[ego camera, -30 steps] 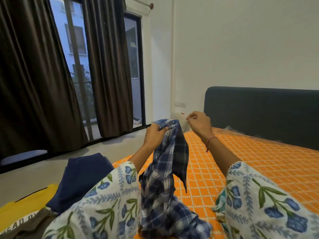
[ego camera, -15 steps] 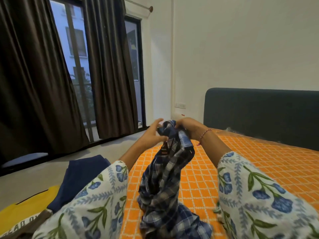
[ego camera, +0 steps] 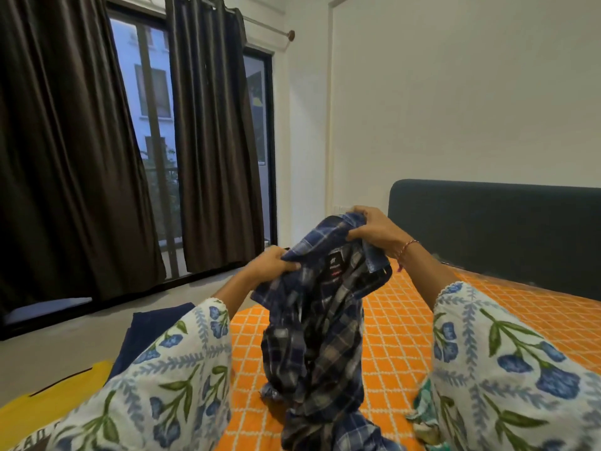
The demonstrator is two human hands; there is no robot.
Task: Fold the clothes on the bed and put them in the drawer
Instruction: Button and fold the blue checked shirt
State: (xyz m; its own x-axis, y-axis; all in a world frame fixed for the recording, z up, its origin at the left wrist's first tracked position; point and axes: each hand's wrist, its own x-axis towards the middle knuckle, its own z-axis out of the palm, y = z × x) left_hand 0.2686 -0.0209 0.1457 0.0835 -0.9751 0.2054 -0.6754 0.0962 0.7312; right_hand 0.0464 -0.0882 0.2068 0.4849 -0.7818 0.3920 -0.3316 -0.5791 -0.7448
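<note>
Both grips were closed on cloth: the left hand (ego camera: 271, 265), at centre frame, pinched a bunched shoulder edge of the plaid shirt (ego camera: 320, 323), and the right hand (ego camera: 374, 231), slightly higher and to the right, curled round the collar end of the same garment. Item held: blue-and-white checked shirt, raised at its top so that the inner neck label (ego camera: 335, 266) faced the wearer of the camera and the body hung crumpled down to the bed (ego camera: 487, 320) at lower centre; judged purpose, to find collar and shoulders and shake the garment straight before folding, a step not yet done. Lying on the bed at lower left: a navy garment (ego camera: 153, 333), partly hidden by the left sleeve, and a yellow garment (ego camera: 48, 398) with partly visible lettering, both appearing still unfolded. At lower right, beside the right sleeve, a scrap of green patterned cloth (ego camera: 422, 405), kind not determinable. Bed: orange cover with white lattice pattern, dark upholstered headboard (ego camera: 494, 229) at right. Room: white walls, dark brown curtains (ego camera: 65, 157) on a rod at upper left, glazed door or window (ego camera: 153, 125) between them showing a building outside, pale floor (ego camera: 65, 327) at left. No drawer in view.
</note>
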